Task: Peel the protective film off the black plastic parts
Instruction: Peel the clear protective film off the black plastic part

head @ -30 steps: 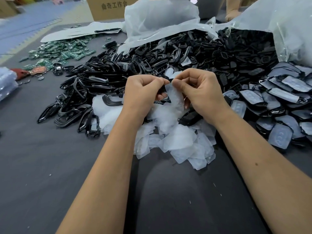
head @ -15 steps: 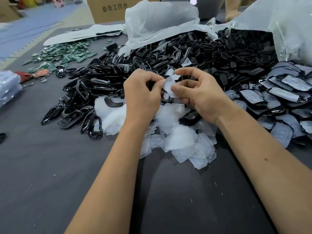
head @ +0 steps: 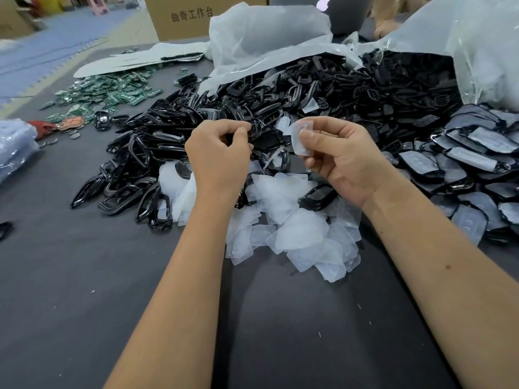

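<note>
Nearest the person, bare dark surface [head: 84,290], then a heap of peeled films [head: 297,231], cloudy white scraps piled just short of the hands, and that is the done work on show. Up at the hands now: the left hand [head: 217,155] is curled tight around a black plastic part [head: 269,136], only a sliver of which pokes out past the fingers, while the right hand [head: 342,158] pinches a loose film [head: 302,137] between thumb and forefinger, held apart from the part, so this piece looks freshly stripped. The film is thin, translucent and slightly curled. To the left and beyond, a big spill of bare black frames [head: 157,153], glossy and open-centred, looking finished. Off toward the right edge, a stack of filmed parts [head: 474,161] with pale grey covers on, waiting. At the far side, a torn plastic bag [head: 266,37] spilling more black pieces; whether those carry film I cannot tell. My read: well underway, with plenty left. Green circuit boards [head: 112,91] sit at the far left.
</note>
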Motion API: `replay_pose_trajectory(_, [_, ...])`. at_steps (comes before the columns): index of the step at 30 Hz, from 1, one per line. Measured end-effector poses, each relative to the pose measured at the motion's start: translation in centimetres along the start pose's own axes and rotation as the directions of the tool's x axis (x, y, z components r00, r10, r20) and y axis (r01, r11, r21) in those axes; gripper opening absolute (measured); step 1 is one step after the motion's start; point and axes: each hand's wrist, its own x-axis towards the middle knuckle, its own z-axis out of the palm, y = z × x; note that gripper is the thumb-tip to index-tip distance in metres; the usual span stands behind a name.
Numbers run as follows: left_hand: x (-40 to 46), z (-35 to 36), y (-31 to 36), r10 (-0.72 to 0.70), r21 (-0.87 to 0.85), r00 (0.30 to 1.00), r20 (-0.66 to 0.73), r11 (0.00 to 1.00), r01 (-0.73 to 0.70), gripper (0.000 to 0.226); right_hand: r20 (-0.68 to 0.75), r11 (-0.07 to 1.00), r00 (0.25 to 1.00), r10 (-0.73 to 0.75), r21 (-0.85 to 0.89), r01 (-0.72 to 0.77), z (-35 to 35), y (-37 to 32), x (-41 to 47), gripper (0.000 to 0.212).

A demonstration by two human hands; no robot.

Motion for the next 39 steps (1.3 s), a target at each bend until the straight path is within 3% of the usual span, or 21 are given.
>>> replay_pose_trajectory(4, [0.0, -0.2, -0.1, -0.034, -0.068, 0.999, -0.006, 0.997, 0.034, 0.022, -0.033, 0.999, 0.999, -0.012, -0.034, 0.011, 0.0, -0.3, -0.2, 0.003])
replay_pose_trajectory(8, [0.0, -0.1, 0.2, -0.062, -0.190, 0.997, 0.040, 0.979, 0.069, 0.037, -0.052, 0.997, 0.998, -0.029, -0.074, 0.025, 0.0, -0.3, -0.1, 0.010])
replay_pose_trajectory(11, [-0.1, 0.1, 0.7, -0.133, -0.298, 0.984, 0.114, 0.941, 0.162, 0.037, -0.054, 0.993, 0.996, -0.065, -0.104, 0.059, 0.1, 0.0, -0.1, 0.002])
replay_pose_trajectory(15, [-0.6, 0.5, 1.2, -0.217, -0.407, 0.947, 0.235, 0.863, 0.299, 0.028, -0.102, 0.991, 0.992, -0.071, -0.118, 0.059, 0.0, 0.0, 0.1, 0.024])
replay_pose_trajectory(18, [-0.8, 0.7, 1.4, -0.232, -0.419, 0.925, 0.302, 0.839, 0.347, 0.029, -0.153, 0.994, 0.984, -0.096, -0.067, 0.087, 0.1, -0.1, 0.1, 0.023])
replay_pose_trajectory(23, [-1.0, 1.1, 1.5, -0.231, -0.429, 0.916, 0.328, 0.828, 0.362, 0.028, -0.122, 0.987, 0.983, -0.138, 0.063, 0.146, 0.1, -0.2, 0.1, 0.032])
replay_pose_trajectory(28, [-1.0, 1.3, 1.2, -0.220, -0.426, 0.920, 0.323, 0.835, 0.349, 0.030, -0.147, 0.974, 0.963, -0.225, -0.048, 0.220, 0.2, 0.3, 0.1, 0.006])
replay_pose_trajectory(33, [-1.0, 1.4, 0.7, -0.177, -0.410, 0.934, 0.309, 0.862, 0.299, 0.032, -0.108, 0.967, 0.962, -0.250, -0.084, 0.241, 0.1, 0.1, 0.0, 0.007])
replay_pose_trajectory(39, [-1.2, 1.7, 0.6, -0.109, -0.393, 0.941, 0.321, 0.889, 0.237, 0.021, 0.022, 0.836, 0.928, -0.373, -0.426, 0.346, 0.6, 0.4, 0.0, 0.009])
